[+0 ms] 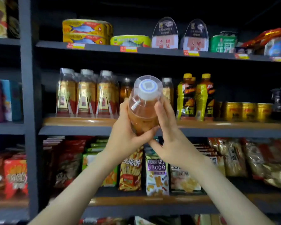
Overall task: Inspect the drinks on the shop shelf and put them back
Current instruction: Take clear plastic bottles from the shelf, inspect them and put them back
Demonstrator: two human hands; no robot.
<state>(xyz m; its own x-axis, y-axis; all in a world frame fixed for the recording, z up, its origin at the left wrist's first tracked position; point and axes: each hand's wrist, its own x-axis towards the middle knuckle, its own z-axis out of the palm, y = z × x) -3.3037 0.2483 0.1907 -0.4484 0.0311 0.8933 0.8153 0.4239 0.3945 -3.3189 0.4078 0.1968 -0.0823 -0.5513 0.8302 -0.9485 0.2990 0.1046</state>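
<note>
**Bottle in Hand: Slip and Knock-Over Hazard**

The bottle (143, 114) is clear of the shelf (78, 122), with its cap tilted toward the camera. The left hand (123, 138) wraps round it from 8 o'clock and the right hand (170, 140) from 4 o'clock. Matching bottles (86, 95) stand at 9 o'clock. A tilted return could topple them, and a slack grip could drop the bottle.

Left hand (123, 138), right hand (173, 143) grip amber drink bottle (143, 114) (white cap (147, 90) toward camera) before shelf (81, 122).
</note>
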